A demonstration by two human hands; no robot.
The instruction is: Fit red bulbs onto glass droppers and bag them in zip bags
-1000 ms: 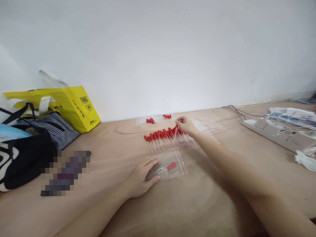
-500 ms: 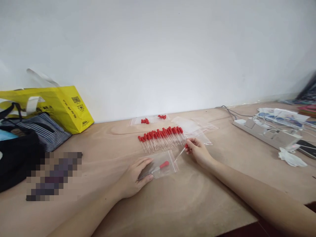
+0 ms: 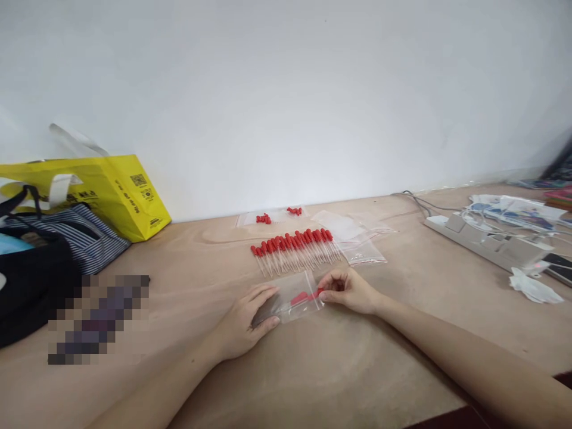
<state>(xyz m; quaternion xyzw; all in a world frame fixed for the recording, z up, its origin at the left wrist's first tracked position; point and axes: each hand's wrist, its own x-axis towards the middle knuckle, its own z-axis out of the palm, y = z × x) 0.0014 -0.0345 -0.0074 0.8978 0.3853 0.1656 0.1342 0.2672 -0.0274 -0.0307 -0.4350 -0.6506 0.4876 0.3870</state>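
A clear zip bag (image 3: 290, 310) lies on the table with a red-bulbed dropper (image 3: 299, 298) inside. My left hand (image 3: 250, 322) grips the bag's left end between thumb and fingers. At the bag's right opening, my right hand (image 3: 344, 290) pinches the red bulb of a second dropper (image 3: 319, 292), whose thin tube is partly inside the bag. Behind the bag, a row of several red-topped droppers (image 3: 292, 247) lies side by side, tubes toward me.
Bags with small red pieces (image 3: 263, 219) lie by the wall, and other clear bags (image 3: 364, 250) right of the row. A yellow bag (image 3: 138, 202) and striped pouch (image 3: 100, 232) stand left. A power strip (image 3: 487, 244), cables and crumpled tissue (image 3: 534, 287) are right.
My right hand has moved left and toward me, bringing its dropper from beside the bag into the opening. My left hand still holds the bag.
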